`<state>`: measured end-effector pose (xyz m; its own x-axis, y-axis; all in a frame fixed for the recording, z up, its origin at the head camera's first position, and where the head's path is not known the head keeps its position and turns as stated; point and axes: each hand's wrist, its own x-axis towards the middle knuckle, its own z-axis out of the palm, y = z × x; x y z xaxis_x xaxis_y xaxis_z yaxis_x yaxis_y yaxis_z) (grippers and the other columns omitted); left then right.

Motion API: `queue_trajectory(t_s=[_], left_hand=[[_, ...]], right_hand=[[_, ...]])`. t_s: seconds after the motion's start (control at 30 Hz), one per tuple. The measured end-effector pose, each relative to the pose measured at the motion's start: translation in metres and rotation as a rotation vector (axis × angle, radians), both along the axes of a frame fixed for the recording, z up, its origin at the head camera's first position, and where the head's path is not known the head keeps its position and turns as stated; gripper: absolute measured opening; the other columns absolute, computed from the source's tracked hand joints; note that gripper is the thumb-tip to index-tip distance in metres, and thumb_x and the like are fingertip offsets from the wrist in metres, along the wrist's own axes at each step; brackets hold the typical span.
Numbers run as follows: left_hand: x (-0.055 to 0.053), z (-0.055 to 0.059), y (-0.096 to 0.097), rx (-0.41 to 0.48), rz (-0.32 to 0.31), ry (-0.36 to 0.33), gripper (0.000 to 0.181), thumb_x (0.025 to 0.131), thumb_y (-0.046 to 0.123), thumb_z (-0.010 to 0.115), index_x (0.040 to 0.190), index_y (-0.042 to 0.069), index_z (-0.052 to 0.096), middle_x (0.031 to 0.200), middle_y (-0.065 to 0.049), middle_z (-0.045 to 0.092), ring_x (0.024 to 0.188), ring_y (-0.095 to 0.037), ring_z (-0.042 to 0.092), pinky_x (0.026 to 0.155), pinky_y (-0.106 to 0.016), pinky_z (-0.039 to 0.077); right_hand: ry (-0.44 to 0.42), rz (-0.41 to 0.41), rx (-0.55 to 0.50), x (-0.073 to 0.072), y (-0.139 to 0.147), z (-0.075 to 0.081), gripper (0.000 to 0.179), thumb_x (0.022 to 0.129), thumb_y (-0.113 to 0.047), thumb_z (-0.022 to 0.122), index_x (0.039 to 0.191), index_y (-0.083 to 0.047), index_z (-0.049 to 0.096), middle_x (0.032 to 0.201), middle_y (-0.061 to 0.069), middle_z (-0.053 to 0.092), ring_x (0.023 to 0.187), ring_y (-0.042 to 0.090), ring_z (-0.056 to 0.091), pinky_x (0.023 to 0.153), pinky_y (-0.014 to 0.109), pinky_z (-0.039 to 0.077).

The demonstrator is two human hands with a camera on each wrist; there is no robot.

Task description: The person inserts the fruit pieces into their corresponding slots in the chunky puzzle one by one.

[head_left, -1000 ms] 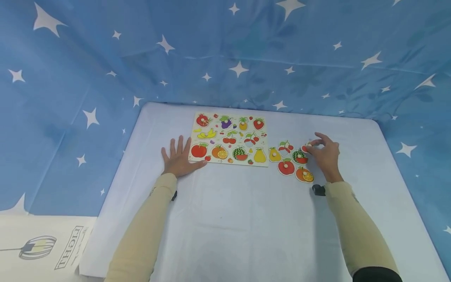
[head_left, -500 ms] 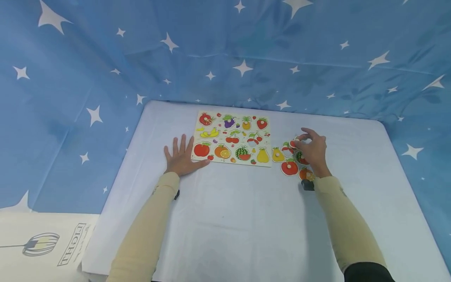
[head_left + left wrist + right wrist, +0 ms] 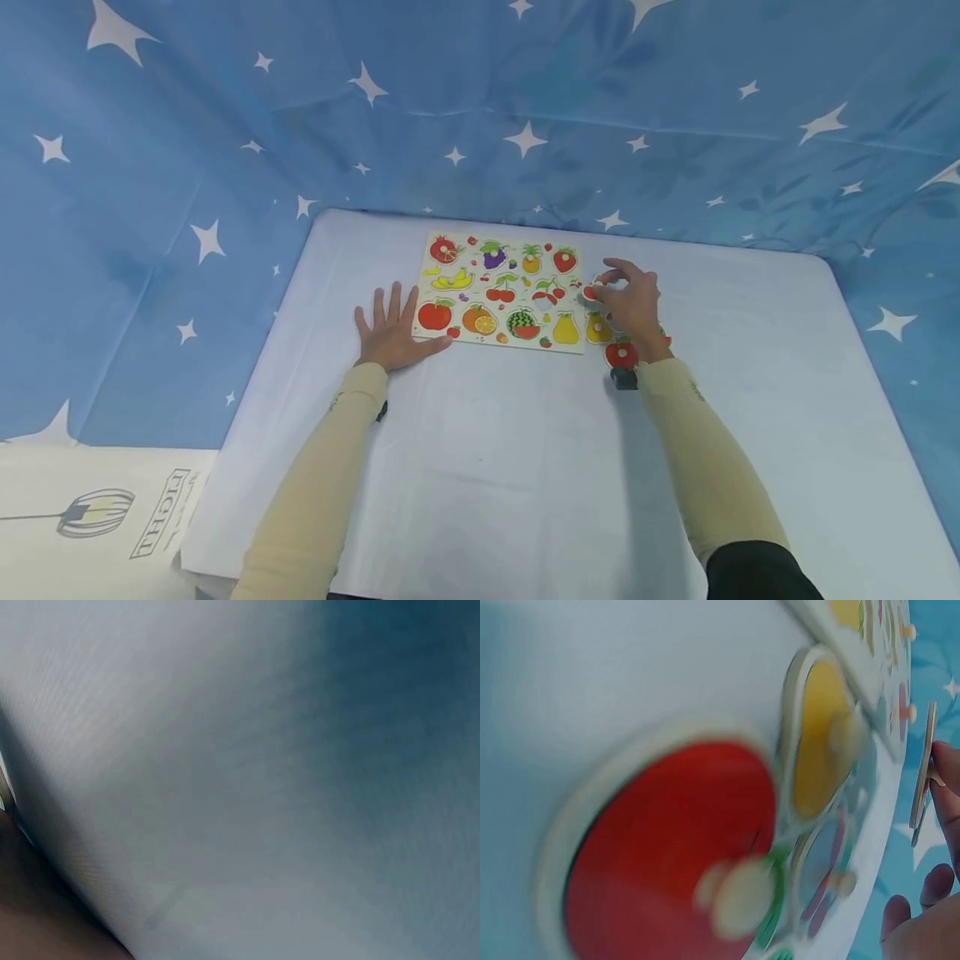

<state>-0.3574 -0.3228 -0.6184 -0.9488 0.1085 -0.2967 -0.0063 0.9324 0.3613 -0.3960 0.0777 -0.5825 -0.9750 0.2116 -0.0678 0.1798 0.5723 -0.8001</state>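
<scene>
In the head view my left hand (image 3: 392,340) lies flat with fingers spread, its thumb along the lower left corner of the fruit puzzle board (image 3: 501,321). My right hand (image 3: 636,307) pinches a thin red-printed puzzle piece (image 3: 590,292) by its knob, at the board's right edge. That puzzle piece (image 3: 924,769) stands nearly edge-on in the right wrist view. Below the hand lie a red apple piece (image 3: 667,855), a yellow pear piece (image 3: 821,742) and a piece with red and green print (image 3: 821,866). The right hand and wrist partly cover the loose pieces.
A white cloth (image 3: 480,500) covers the table. Behind it hangs a blue curtain (image 3: 450,100) with white stars. A cream cloth printed with a whisk (image 3: 45,483) lies at the lower left. The left wrist view shows mostly blurred cloth.
My right hand has moved left with the puzzle piece, from beyond the loose pieces to the board's right edge. The left hand has stayed on the board's corner.
</scene>
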Motion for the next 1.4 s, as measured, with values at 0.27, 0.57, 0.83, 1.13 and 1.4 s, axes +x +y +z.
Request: queue_trajectory(t_s=[0.27, 0.57, 0.83, 1.13, 1.4], left_hand=[[-0.001, -0.012, -0.002, 0.001, 0.004, 0.022, 0.123, 0.086, 0.082, 0.061, 0.174, 0.023, -0.001, 0.179, -0.01, -0.015, 0.161, -0.039, -0.019, 0.119, -0.071, -0.017], [0.002, 0.001, 0.001, 0.011, 0.02, -0.013, 0.121, 0.088, 0.076, 0.065, 0.174, 0.022, -0.002, 0.179, -0.009, -0.017, 0.161, -0.038, -0.021, 0.12, -0.069, -0.017], [0.0, 0.001, 0.003, -0.008, 0.016, -0.015, 0.122, 0.087, 0.08, 0.062, 0.174, 0.025, -0.004, 0.179, -0.007, -0.019, 0.16, -0.037, -0.022, 0.12, -0.069, -0.017], [-0.007, -0.016, -0.001, 0.003, 0.007, 0.047, 0.124, 0.084, 0.085, 0.061, 0.174, 0.026, -0.001, 0.179, -0.007, -0.016, 0.161, -0.037, -0.02, 0.12, -0.07, -0.017], [-0.012, -0.031, -0.007, 0.005, 0.008, 0.087, 0.126, 0.08, 0.092, 0.057, 0.174, 0.029, 0.0, 0.179, -0.004, -0.016, 0.161, -0.035, -0.02, 0.12, -0.07, -0.016]], right_hand=[[0.062, 0.093, -0.042, -0.007, -0.027, 0.001, 0.034, 0.101, -0.01, 0.074, 0.133, -0.002, 0.068, 0.128, 0.021, 0.059, 0.144, 0.041, 0.028, 0.113, 0.059, 0.034], [0.092, 0.164, -0.055, -0.019, -0.063, 0.005, 0.025, 0.099, -0.01, 0.075, 0.123, -0.004, 0.068, 0.112, 0.014, 0.066, 0.145, 0.041, 0.029, 0.123, 0.064, 0.01], [0.16, 0.259, -0.04, -0.026, -0.096, 0.002, 0.021, 0.098, -0.005, 0.078, 0.116, 0.0, 0.068, 0.108, 0.019, 0.071, 0.146, 0.043, 0.032, 0.121, 0.068, 0.007], [0.148, 0.283, -0.036, -0.029, -0.12, -0.006, 0.019, 0.096, -0.005, 0.08, 0.112, -0.006, 0.068, 0.103, 0.011, 0.071, 0.147, 0.04, 0.034, 0.124, 0.062, 0.009], [0.164, 0.277, 0.029, -0.029, -0.137, -0.015, 0.029, 0.096, -0.005, 0.079, 0.124, -0.004, 0.069, 0.106, 0.012, 0.073, 0.125, 0.036, 0.045, 0.117, 0.062, 0.016]])
